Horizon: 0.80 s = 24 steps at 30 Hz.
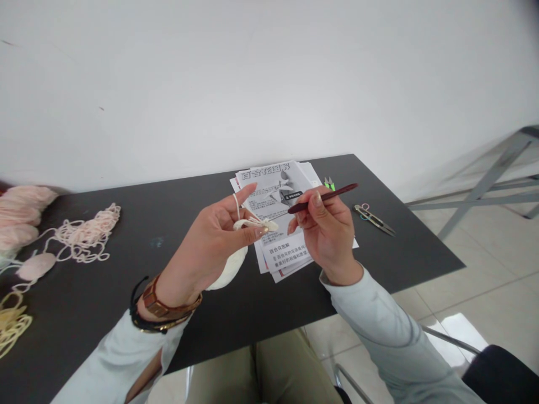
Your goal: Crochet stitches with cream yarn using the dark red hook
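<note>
Between thumb and fingers, my left hand (214, 235) pinches a small piece of cream crochet work (267, 225). A strand of the same yarn loops round a raised finger of that hand. A cream yarn ball (231, 268) lies on the table, partly hidden behind the hand. My right hand (328, 235) grips a crochet hook (330, 197) with a dark red-brown handle, held like a pen. Its thin metal shaft points left, towards the crochet work; whether the tip touches the yarn is too small to tell. Printed pattern sheets (290, 255) lie beneath both hands.
Thread snips (374, 219) lie on the black table (404, 258) at the right, and green-handled snips (329, 183) behind my right hand. Pink yarn (90, 233) and yellow yarn (12, 322) are at the left. A white wall (189, 84) rises behind the table.
</note>
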### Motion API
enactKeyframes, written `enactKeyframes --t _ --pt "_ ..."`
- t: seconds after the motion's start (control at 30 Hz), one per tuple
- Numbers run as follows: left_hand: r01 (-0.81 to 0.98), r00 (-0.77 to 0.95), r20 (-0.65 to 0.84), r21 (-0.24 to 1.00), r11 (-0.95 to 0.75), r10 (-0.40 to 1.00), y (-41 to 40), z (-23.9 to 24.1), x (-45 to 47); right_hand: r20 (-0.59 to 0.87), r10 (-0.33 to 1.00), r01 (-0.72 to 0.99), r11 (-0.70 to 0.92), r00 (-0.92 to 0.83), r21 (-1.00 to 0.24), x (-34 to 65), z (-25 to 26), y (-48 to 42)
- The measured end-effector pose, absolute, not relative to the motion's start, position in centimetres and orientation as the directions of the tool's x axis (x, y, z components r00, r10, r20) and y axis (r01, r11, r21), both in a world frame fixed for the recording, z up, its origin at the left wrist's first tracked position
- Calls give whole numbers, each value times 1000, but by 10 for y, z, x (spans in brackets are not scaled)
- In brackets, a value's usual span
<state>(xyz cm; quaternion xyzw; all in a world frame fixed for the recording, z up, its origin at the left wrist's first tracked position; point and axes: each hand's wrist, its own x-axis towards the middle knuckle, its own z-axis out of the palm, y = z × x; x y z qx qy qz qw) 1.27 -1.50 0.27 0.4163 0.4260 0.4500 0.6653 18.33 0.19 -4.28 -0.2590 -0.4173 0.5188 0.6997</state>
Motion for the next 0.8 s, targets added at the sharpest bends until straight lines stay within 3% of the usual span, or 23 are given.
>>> enactKeyframes --t 0.17,0.33,0.57,0.8 --pt "-245 237 -188 938 246 953 -15 1 12 317 943 -508 324 102 -798 184 -42 2" --pt "-239 233 -196 938 252 952 -15 3 13 411 906 -468 409 104 -783 186 -44 1" --pt "-243 213 -213 934 263 953 -15 5 15 542 830 -249 557 130 -793 187 -48 -4" --pt "-155 130 -164 971 183 978 -13 0 16 727 682 -15 730 79 -684 187 -49 -10"
